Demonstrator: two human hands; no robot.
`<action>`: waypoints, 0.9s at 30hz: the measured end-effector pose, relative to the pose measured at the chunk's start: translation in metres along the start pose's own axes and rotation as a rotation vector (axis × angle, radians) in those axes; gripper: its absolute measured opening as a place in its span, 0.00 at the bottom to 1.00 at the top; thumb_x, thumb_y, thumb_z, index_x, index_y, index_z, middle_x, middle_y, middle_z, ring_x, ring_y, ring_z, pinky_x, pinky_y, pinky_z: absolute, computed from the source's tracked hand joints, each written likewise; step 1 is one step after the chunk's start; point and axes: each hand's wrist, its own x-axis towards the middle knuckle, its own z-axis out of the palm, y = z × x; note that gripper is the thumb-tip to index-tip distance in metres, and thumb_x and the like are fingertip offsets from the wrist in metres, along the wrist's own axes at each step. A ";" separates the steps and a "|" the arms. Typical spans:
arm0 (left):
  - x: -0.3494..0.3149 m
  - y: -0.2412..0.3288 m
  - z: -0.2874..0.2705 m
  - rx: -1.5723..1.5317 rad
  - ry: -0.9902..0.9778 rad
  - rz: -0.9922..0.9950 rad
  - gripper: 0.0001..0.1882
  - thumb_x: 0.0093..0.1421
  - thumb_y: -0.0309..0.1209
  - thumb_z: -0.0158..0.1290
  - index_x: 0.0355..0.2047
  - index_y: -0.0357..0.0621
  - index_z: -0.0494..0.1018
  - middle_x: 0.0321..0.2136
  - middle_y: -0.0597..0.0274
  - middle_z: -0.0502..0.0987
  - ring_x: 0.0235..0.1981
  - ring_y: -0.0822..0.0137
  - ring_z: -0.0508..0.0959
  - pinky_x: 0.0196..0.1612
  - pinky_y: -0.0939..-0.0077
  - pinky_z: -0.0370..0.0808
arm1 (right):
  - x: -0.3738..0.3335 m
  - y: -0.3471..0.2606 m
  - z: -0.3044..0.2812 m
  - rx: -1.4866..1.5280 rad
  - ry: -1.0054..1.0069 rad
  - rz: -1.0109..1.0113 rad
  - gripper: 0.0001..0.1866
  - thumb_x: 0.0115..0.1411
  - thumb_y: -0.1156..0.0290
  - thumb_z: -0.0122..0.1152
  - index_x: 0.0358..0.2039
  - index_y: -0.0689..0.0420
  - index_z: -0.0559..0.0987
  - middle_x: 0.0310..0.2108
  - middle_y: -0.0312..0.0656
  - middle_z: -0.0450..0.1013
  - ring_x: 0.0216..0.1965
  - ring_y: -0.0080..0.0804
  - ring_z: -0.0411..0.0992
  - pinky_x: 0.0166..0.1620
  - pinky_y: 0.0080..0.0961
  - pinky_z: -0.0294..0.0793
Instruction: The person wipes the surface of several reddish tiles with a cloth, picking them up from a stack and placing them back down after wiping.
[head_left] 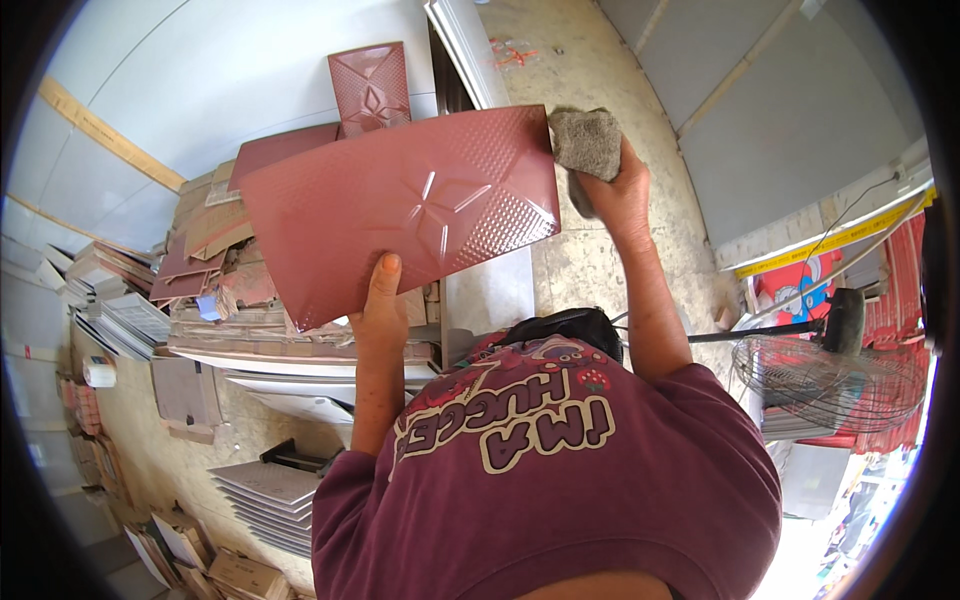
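Observation:
A glossy reddish-brown tile (pixel 340 215) with a raised star pattern and small bumps is held up in front of me, tilted. My left hand (pixel 383 300) grips its lower edge, thumb on the patterned face and the other fingers hidden behind. Beside the tile's right edge, my right hand (pixel 622 195) is closed on a folded grey-brown cloth (pixel 588 145). The cloth is at that edge; whether it touches cannot be told. Behind, a similar tile (pixel 370 85) leans against the pale wall, and another brown tile (pixel 280 155) lies on the pile below it.
To the left is a pile of flattened cardboard (pixel 270 335) and tiles. Stacked grey tiles (pixel 265 500) stand on the floor at lower left, near cardboard boxes (pixel 245 575). A wire-caged fan (pixel 830 375) is at right. White panels (pixel 468 50) stand upright at the back.

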 end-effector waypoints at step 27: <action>0.005 -0.003 0.012 -0.243 -0.042 -0.006 0.24 0.74 0.35 0.47 0.66 0.39 0.63 0.60 0.55 0.72 0.61 0.59 0.73 0.64 0.57 0.69 | -0.019 -0.081 0.030 -0.148 -0.254 -0.556 0.40 0.42 0.72 0.75 0.60 0.50 0.74 0.67 0.40 0.68 0.70 0.42 0.63 0.71 0.50 0.58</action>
